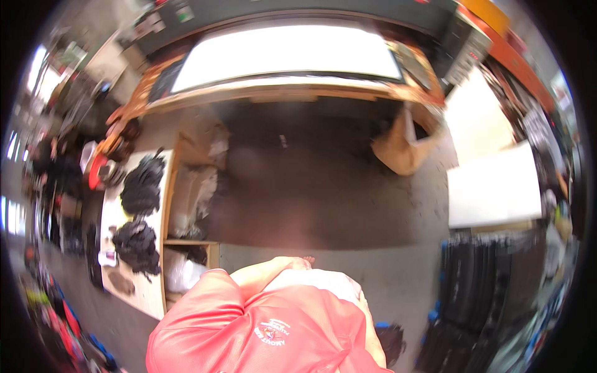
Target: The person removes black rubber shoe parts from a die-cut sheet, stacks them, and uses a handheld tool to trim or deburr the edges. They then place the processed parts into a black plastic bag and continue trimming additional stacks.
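Observation:
My left forearm bends across my front below the red shirt (298,329), and my left hand (301,263) is by the top edge of a white cloth-like thing (317,279) at my waist. Its fingers are small and blurred. Down my right side runs my other forearm, with my right hand (361,299) at the right edge of the same white thing. Its fingers are hidden. Whether either hand grips the white thing, I cannot tell. Ahead lies a large, bright white panel (286,53) on a wood-edged workbench (286,89).
At left stands a pale table (147,297) with black glove-like piles (138,247) and shelves beneath. A brown paper bag (401,147) hangs by the bench's right end. White sheets (495,186) and stacked black material (488,280) are at right. A dark mat (292,186) covers the floor.

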`<state>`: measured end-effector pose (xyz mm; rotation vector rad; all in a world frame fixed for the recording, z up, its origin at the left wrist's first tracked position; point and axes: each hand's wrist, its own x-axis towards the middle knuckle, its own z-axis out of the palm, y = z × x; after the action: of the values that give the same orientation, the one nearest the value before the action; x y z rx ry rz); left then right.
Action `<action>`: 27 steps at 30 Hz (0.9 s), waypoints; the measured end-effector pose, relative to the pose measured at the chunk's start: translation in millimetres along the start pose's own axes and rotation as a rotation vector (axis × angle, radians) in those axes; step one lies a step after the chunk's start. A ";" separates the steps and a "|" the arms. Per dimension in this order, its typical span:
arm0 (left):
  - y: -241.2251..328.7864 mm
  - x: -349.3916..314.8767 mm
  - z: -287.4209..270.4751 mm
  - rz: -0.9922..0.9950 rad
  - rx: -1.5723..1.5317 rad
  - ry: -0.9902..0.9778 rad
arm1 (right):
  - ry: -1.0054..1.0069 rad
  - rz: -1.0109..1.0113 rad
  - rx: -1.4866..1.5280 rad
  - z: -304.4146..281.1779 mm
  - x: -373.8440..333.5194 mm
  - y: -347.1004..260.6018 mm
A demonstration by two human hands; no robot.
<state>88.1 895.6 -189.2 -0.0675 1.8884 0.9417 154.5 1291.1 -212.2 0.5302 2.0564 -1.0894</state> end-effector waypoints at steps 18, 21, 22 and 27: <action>-45.0 -25.4 -68.5 -0.448 -0.627 0.556 | -0.542 -0.347 -0.707 -12.6 208.2 -329.2; -47.8 -25.7 -67.1 -0.601 -0.668 0.810 | -0.620 -0.405 -0.836 3.9 229.0 -386.8; -50.5 -26.4 -64.9 -0.620 -0.681 0.900 | -0.646 -0.424 -0.870 14.2 236.0 -405.9; -86.8 -34.2 -60.6 -0.572 -0.904 0.918 | -0.612 -0.444 -0.816 90.6 253.3 -494.4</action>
<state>97.4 785.2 -199.4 -1.7199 1.8292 1.3829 -288.9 946.2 -178.6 -0.6181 1.8591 -0.4471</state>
